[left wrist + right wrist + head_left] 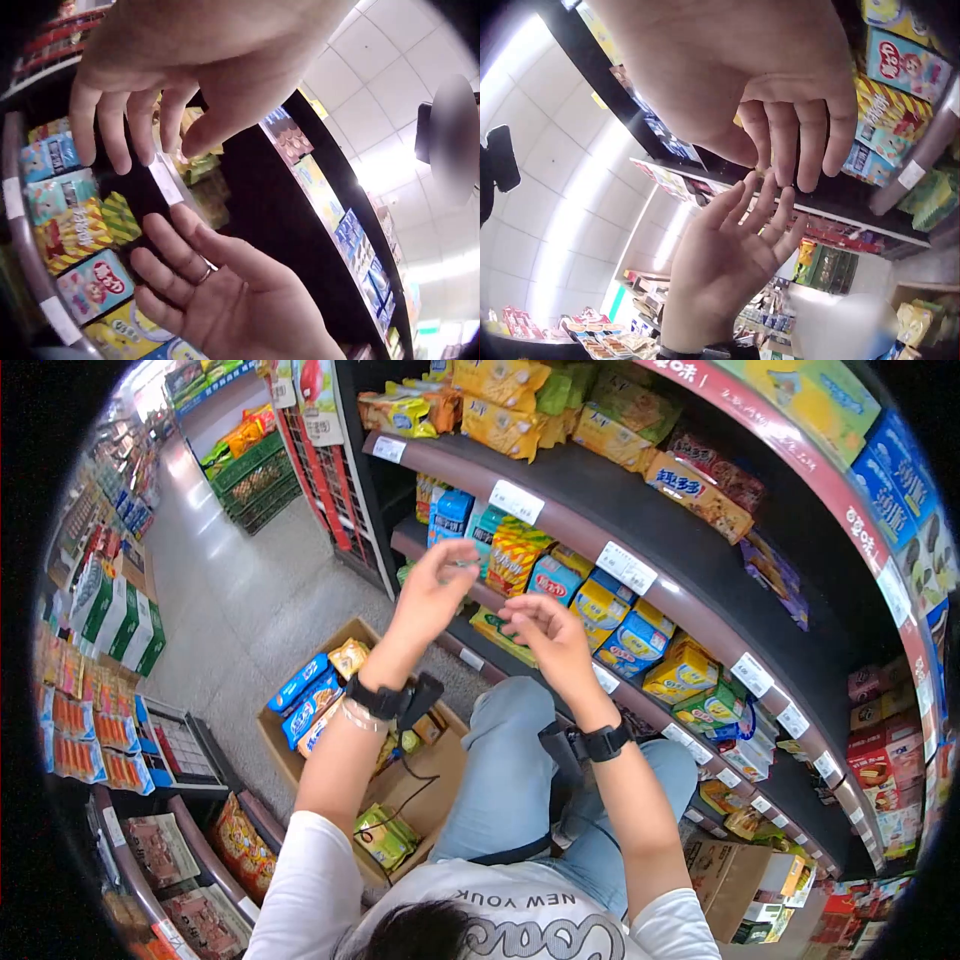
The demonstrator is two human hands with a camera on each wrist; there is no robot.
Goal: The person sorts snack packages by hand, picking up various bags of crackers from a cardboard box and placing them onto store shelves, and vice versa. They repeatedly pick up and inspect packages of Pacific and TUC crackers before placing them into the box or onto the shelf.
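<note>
Both bare hands are raised before the snack shelf, fingers loosely bent and holding nothing. The left hand (pixel 437 588) is in front of the middle shelf row, nearest a teal pack (pixel 484 532) and a yellow-and-red striped bag (pixel 517 556). A little lower and to its right, the right hand (pixel 556 643) overlaps the row near a light-blue and pink pack (pixel 552 580) and yellow packs (pixel 598 610). In the left wrist view the right palm (pixel 240 300) faces up, apart from the left fingers (pixel 120 135). Each wrist wears a black strap.
An open cardboard box (pixel 447 765) stands on the floor by the knees, with blue packets (pixel 303 685) and a green packet (pixel 388 836) inside. Yellow packets (pixel 500 425) lie on the shelf above. Another carton (pixel 738 880) is at the lower right; a green crate (pixel 258 490) stands farther back.
</note>
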